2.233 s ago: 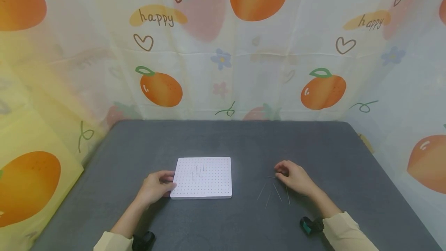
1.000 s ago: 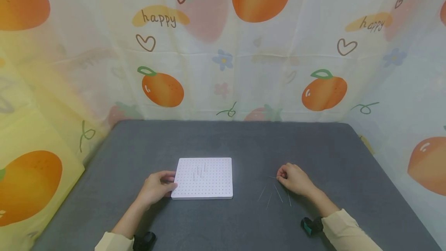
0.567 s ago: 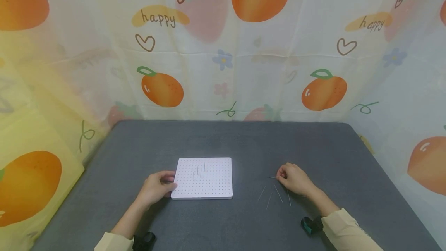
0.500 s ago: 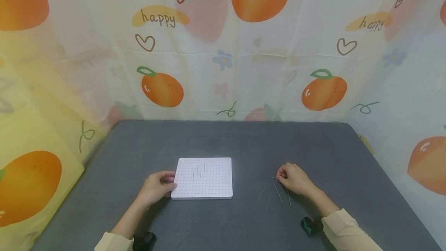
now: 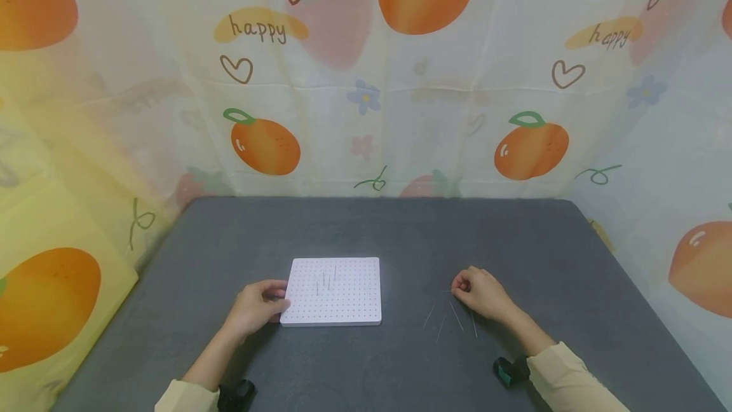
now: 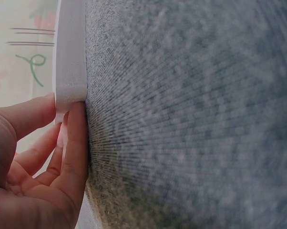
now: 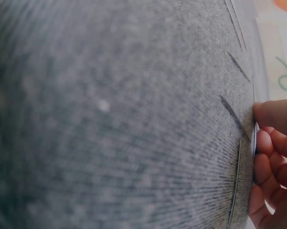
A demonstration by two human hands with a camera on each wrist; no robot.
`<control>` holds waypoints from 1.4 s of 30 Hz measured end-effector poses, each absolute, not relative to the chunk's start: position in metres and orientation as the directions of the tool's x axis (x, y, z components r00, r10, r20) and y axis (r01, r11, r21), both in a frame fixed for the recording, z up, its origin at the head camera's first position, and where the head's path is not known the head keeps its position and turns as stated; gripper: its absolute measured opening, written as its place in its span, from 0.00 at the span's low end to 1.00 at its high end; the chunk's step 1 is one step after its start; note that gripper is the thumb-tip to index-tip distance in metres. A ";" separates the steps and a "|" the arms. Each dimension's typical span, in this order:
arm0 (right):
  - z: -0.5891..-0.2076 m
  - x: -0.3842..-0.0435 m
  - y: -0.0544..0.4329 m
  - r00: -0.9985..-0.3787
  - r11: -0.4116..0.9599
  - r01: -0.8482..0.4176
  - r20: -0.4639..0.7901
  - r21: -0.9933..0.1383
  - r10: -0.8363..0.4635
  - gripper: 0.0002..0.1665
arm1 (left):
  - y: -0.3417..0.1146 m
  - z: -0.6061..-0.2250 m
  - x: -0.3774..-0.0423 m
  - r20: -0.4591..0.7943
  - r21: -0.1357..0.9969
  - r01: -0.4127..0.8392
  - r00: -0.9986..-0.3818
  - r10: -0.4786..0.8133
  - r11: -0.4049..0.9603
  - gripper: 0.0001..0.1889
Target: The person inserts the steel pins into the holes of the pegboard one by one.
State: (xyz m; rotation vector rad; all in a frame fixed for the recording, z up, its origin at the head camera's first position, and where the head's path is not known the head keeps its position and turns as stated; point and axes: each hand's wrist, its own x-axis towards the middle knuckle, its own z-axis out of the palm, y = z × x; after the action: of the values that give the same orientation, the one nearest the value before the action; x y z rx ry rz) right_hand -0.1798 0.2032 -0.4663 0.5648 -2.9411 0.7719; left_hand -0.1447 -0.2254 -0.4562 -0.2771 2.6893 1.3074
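My left hand (image 5: 255, 308) grips the left edge of a white perforated board (image 5: 343, 307), thumb at the top edge and fingers against the side in the left wrist view. Several thin metal pins (image 5: 335, 273) stand upright in the board's holes. To the right, my right hand (image 5: 483, 292) pinches another thin metal pin (image 7: 255, 136) between thumb and fingers, low over the table. Only a short end of it shows past the fingertips in the head view. Close by, several loose pins (image 5: 455, 316) lie spread on the cloth.
A dark grey cloth (image 5: 400, 374) covers the table. Behind it hangs a fruit-printed curtain (image 5: 434, 145). Black wrist cameras (image 5: 511, 372) sit at both cuffs, close over the table. Bare cloth lies between the board and the loose pins.
My right hand's fingertips have come together on the pin, and less of it now shows past them. The left hand and the board stay in place.
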 end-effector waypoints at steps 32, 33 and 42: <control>-0.446 -0.190 0.177 -0.968 0.769 -0.241 0.094 -0.591 -0.232 0.05 | -0.225 -0.453 -0.145 -0.212 0.773 -0.226 -0.973 -0.094 0.593 0.23; -0.444 -0.190 0.175 -0.970 0.765 -0.235 0.097 -0.600 -0.223 0.05 | -0.225 -0.453 -0.145 -0.213 0.773 -0.227 -0.972 -0.096 0.592 0.23; -0.435 -0.189 0.155 -0.982 0.741 -0.187 0.117 -0.645 -0.146 0.07 | -0.225 -0.453 -0.145 -0.215 0.760 -0.231 -0.971 -0.100 0.607 0.23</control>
State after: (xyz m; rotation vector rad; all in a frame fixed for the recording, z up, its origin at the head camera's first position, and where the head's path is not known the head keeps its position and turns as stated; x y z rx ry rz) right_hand -0.1887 0.1554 -0.4345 0.2749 -2.8761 1.0749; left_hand -0.1453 -0.2247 -0.4535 -0.2774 2.6789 1.2994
